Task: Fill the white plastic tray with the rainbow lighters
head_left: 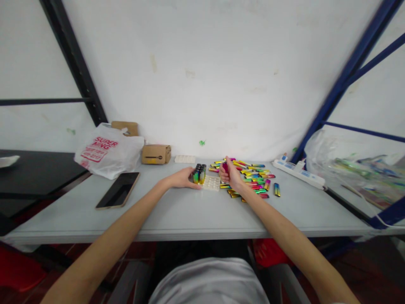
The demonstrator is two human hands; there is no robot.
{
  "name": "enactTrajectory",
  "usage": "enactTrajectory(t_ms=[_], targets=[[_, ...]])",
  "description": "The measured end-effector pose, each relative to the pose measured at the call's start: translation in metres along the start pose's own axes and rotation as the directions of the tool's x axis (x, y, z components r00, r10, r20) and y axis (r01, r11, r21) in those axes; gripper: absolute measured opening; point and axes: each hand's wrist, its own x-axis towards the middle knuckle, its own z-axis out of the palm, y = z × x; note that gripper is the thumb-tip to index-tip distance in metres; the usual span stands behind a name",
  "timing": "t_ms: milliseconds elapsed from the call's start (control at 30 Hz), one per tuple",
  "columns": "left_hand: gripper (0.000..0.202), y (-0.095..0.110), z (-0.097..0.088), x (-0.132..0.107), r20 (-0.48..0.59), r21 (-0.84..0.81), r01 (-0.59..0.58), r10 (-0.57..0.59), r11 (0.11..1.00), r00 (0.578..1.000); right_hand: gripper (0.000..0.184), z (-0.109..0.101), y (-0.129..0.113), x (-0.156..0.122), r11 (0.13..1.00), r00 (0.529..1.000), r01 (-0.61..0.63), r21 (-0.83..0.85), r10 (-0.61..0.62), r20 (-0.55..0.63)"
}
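Observation:
A white slotted tray (211,183) lies on the grey table (190,211), with several colourful lighters (199,173) standing upright in its left part. My left hand (183,177) rests against the tray's left side, fingers curled around it and the standing lighters. My right hand (230,174) hovers just right of the tray, closed on a pink lighter (225,167). A loose pile of rainbow-coloured lighters (253,177) lies on the table behind and to the right of my right hand.
A phone (118,190) lies face up at the left. A white plastic bag (107,150), two cardboard boxes (155,154) and a spare white tray (185,159) sit by the wall. A power strip (299,172) and a clear bag (354,164) are at the right.

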Motion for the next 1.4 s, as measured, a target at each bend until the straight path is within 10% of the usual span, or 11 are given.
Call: enactTrajectory(t_ms=[400, 733, 1167, 1400], targets=[[0.079, 0.000, 0.000, -0.001, -0.009, 0.005, 0.007, -0.007, 1.000, 1.000, 0.040, 0.004, 0.011, 0.001, 0.991, 0.986, -0.117, -0.060, 0.109, -0.125], [0.079, 0.000, 0.000, 0.000, -0.007, 0.023, 0.004, -0.003, 1.000, 1.000, 0.052, 0.009, 0.018, 0.005, 0.970, 0.988, 0.131, -0.207, -0.146, -0.058], [0.077, 0.003, 0.000, -0.001, 0.009, -0.025, -0.022, 0.022, 0.999, 1.000, 0.030, 0.020, 0.024, -0.002, 0.688, 0.916, 0.317, -0.653, -0.400, 0.023], [0.080, 0.001, 0.000, -0.001, -0.003, 0.003, -0.023, 0.023, 1.000, 1.000, 0.026, 0.023, 0.023, -0.003, 0.342, 0.857, 0.392, -0.854, -0.473, 0.204]])
